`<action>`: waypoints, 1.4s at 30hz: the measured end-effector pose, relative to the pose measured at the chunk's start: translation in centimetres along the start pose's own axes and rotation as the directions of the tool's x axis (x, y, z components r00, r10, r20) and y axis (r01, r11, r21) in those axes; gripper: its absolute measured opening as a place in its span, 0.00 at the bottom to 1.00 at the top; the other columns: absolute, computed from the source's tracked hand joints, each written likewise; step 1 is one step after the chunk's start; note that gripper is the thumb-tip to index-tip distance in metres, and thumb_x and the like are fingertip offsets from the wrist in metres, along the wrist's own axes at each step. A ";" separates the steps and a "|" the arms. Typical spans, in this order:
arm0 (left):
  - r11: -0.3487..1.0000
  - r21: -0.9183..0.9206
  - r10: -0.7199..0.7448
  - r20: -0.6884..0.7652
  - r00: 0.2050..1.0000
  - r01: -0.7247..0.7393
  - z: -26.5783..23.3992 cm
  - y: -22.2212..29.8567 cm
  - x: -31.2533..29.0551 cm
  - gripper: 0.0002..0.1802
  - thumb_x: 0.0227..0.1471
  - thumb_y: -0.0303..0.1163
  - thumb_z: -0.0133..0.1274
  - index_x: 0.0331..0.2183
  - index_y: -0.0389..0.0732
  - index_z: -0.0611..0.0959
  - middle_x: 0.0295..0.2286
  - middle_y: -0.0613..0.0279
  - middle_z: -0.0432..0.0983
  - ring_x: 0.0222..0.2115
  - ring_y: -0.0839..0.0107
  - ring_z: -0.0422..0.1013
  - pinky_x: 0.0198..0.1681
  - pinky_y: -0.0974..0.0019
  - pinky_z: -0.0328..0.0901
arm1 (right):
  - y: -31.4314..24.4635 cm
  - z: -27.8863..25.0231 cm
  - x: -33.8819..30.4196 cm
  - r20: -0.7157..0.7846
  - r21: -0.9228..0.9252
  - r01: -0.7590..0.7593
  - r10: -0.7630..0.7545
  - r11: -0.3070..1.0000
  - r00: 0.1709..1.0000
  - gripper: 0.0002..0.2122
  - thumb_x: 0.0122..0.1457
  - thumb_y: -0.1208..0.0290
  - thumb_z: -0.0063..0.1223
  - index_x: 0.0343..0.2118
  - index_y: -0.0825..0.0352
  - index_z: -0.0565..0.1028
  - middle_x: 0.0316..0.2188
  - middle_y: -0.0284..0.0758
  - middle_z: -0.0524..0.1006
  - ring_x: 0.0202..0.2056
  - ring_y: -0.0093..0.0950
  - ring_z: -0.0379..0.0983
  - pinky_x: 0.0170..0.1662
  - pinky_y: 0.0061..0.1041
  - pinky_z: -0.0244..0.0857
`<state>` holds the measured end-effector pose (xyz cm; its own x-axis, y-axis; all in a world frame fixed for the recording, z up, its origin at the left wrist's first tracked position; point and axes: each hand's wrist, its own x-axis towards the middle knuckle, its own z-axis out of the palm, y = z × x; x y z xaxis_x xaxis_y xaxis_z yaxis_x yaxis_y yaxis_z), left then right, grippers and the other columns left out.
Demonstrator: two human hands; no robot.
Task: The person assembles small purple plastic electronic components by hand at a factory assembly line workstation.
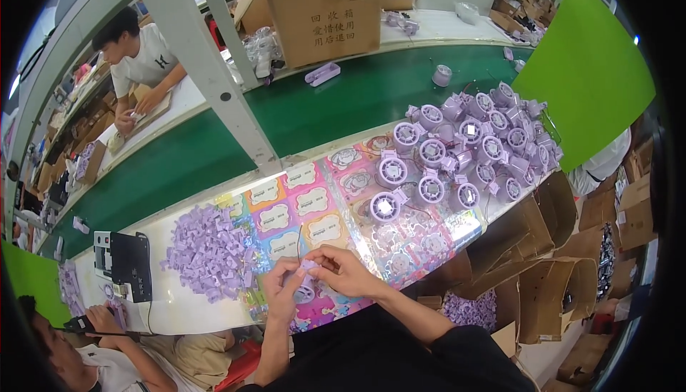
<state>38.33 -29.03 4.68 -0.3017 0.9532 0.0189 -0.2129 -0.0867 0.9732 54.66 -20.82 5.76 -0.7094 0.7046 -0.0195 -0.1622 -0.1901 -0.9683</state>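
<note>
Between my two hands, above the colourful printed sheets (330, 233), is a round lilac plastic fan housing (305, 293) with a thin wire sticking up. My left hand (280, 286) wraps round its left side. The fingers of my right hand (341, 272) pinch at its top, where a small lilac piece (308, 265) shows between the fingertips. The fingers partly cover both parts. To the left of my hands lies a heap of small lilac plastic pieces (211, 252). At the right end of the table several similar lilac fan housings (431, 152) are piled, some with wires.
A green conveyor belt (336, 106) runs behind the table, carrying a lilac part (323, 74). A metal post (243, 131) rises at the table's far edge. A black-and-white machine (123, 267) stands left. Cardboard boxes (547, 299) are at the lower right. Two other people work nearby.
</note>
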 end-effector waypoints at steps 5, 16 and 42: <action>0.971 0.193 -0.168 0.124 0.978 0.142 1.3 3.6 2.8 0.07 0.57 0.25 0.57 0.37 0.31 0.82 0.39 0.60 0.78 0.38 0.74 0.72 0.44 0.71 0.65 | -0.6 -1.5 -1.0 -0.137 -0.098 -0.030 0.016 0.995 0.990 0.13 0.64 0.75 0.55 0.51 0.70 0.74 0.37 0.28 0.78 0.35 0.13 0.70 0.39 0.14 0.64; 0.676 0.637 0.323 0.195 0.926 -0.371 8.8 3.3 31.3 0.11 0.55 0.28 0.56 0.41 0.37 0.81 0.28 0.59 0.81 0.26 0.73 0.75 0.32 0.67 0.69 | 0.3 -3.5 -1.4 -0.518 -0.646 -0.053 -0.387 0.761 0.763 0.08 0.61 0.70 0.55 0.36 0.70 0.79 0.29 0.45 0.80 0.28 0.44 0.78 0.33 0.37 0.71; 0.414 0.844 0.295 0.231 0.927 -0.342 12.7 1.5 27.8 0.31 0.49 0.32 0.58 0.55 0.39 0.68 0.47 0.44 0.72 0.48 0.45 0.69 0.51 0.49 0.64 | 1.7 -3.6 -1.2 -0.544 -0.667 -0.062 -0.427 0.743 0.722 0.06 0.57 0.72 0.58 0.36 0.66 0.80 0.30 0.41 0.80 0.28 0.40 0.78 0.30 0.34 0.72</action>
<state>41.41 1.03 9.59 -0.1278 0.9251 0.3575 0.7990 -0.1175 0.5897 57.76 -19.54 3.26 -0.0699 0.9619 0.2642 0.3809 0.2706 -0.8841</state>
